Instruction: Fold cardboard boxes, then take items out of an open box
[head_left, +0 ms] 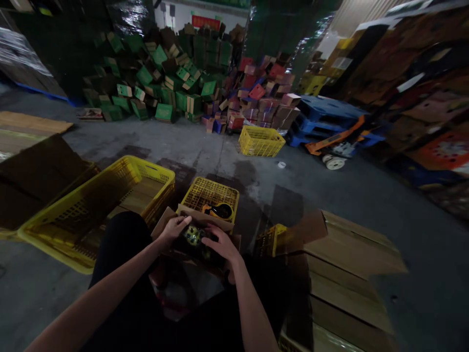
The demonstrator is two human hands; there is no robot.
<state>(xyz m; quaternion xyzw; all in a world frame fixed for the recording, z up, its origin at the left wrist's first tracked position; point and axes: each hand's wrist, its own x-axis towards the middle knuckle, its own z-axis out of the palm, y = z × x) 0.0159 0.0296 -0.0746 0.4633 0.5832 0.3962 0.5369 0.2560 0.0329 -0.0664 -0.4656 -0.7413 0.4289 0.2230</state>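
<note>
An open cardboard box rests between my knees with its flaps folded outward. Inside it lies a shiny, round-looking pack, greenish with dark spots; its kind is too dim to make out. Over the box's left side, my left hand has its thumb and fingers drawn together beside the pack, and what they pinch, if anything, is hidden. My right hand reaches in from the right, fingers apart and bent over the pack's right side. Just beyond the box, a black and orange tape dispenser lies on an upturned yellow crate.
A large yellow crate with flat cardboard inside stands at my left. Folded cartons are stacked at my right. Farther off are another yellow crate, blue pallets, an orange pallet jack and a heap of green boxes.
</note>
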